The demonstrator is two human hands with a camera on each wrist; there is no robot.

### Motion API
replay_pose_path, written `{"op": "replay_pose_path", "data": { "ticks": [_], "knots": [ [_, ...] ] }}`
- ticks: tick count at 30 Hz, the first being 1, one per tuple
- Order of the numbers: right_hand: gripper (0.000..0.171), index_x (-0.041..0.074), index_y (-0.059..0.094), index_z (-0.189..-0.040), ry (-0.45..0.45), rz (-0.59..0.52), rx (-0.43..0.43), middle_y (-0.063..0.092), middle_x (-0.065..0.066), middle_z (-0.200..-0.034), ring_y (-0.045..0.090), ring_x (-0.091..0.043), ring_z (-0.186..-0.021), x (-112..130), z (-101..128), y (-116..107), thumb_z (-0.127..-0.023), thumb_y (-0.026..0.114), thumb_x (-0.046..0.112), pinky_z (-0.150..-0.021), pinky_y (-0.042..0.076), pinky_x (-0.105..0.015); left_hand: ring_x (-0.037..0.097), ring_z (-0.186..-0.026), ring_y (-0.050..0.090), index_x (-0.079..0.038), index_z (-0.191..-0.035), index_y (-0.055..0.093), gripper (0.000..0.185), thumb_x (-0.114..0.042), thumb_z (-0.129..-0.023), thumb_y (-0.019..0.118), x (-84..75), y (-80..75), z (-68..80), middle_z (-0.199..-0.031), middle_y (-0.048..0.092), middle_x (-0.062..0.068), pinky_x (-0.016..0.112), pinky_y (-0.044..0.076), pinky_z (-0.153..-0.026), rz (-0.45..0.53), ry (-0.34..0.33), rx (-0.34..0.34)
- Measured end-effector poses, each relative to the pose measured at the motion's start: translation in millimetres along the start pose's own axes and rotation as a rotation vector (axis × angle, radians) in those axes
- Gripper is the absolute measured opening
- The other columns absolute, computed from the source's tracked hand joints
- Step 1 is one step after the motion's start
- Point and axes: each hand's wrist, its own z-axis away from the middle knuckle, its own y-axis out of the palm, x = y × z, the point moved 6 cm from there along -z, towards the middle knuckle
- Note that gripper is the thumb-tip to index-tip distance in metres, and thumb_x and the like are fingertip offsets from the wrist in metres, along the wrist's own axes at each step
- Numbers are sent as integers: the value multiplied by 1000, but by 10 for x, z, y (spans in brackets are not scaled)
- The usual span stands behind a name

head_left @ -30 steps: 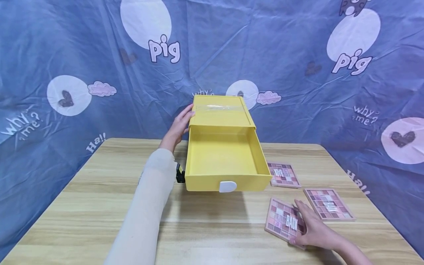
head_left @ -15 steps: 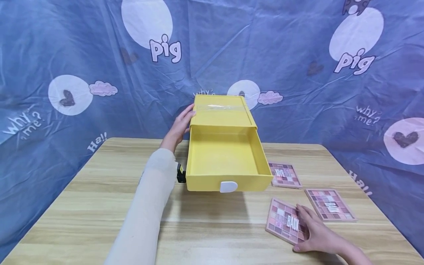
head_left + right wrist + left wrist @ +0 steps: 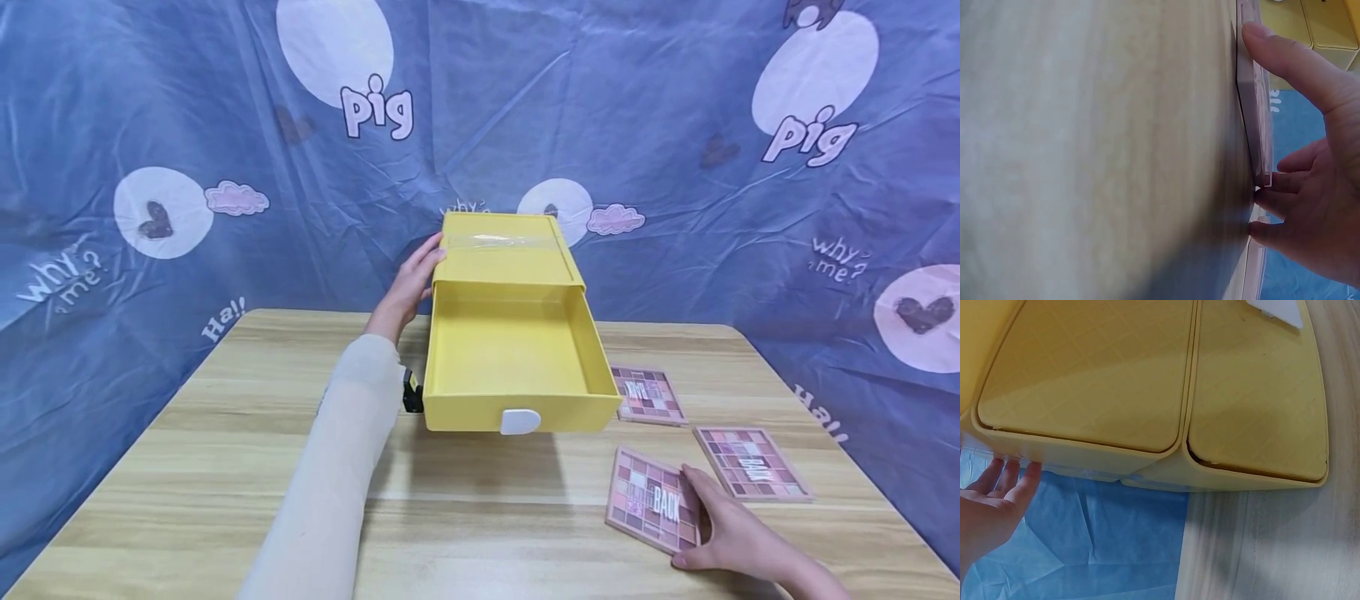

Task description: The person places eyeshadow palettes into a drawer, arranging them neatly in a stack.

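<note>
Your right hand [image 3: 735,529] is partly spread, with its thumb and fingers holding two edges of the flat, pink palette [image 3: 649,500]. The palette lies on the table [image 3: 225,450], to the right of the yellow drawer [image 3: 510,354] and nearer you. It is probably light and stiff. Its shiny lid may be slippery and the colors could crack, so hold its sides. Your left hand [image 3: 408,283] touches the yellow box [image 3: 502,258] with nearly straight fingers. The box looks like hard plastic, with criss-cross lines on its panels.
</note>
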Motion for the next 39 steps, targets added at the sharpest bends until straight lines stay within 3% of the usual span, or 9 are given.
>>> {"op": "replay_pose_path", "data": {
  "ticks": [12,19,22,26,33,39],
  "knots": [
    [111,-20,28,-120,-24,16,-77,37,-36,-116,38,-43,-102,67,-30,-63,-42,83,36,-79,7,3,15,-119,29,-26,-132,36,51,-32,-84,51,-13,-18,13,-135,31,-2,45,28,-91,0,-1,9],
    [112,-20,27,-122,-2,34,-75,35,-36,-118,36,-46,-105,110,-88,-117,-43,82,38,-82,7,1,15,-118,30,-26,-131,38,50,-32,-84,52,3,-36,6,-134,32,-3,45,30,-90,8,-9,5],
    [111,-19,28,-122,15,46,-71,37,-36,-117,39,-46,-103,108,-106,-144,-43,82,37,-93,25,-22,15,-118,31,-26,-131,38,50,-32,-83,52,11,-37,2,-134,32,-2,45,31,-89,8,-8,6],
    [108,-19,29,-122,39,64,-75,42,-36,-113,44,-45,-97,102,-131,-208,-44,82,35,-77,35,-54,16,-118,32,-26,-131,39,51,-33,-83,53,7,-26,4,-134,32,-2,44,32,-89,6,-1,7],
    [106,-18,22,-126,91,-5,-39,32,-41,-118,38,-53,-100,65,-183,-342,-51,81,29,-79,33,-55,15,-117,32,-27,-131,38,50,-33,-83,52,0,-8,7,-133,34,-1,44,31,-89,8,2,11],
    [105,-19,22,-125,96,37,-59,35,-39,-117,40,-48,-100,79,-244,-524,-52,80,30,-80,37,-47,16,-118,31,-26,-131,38,50,-32,-84,52,-9,0,6,-134,32,-2,45,30,-90,8,8,17]
  ]
}}
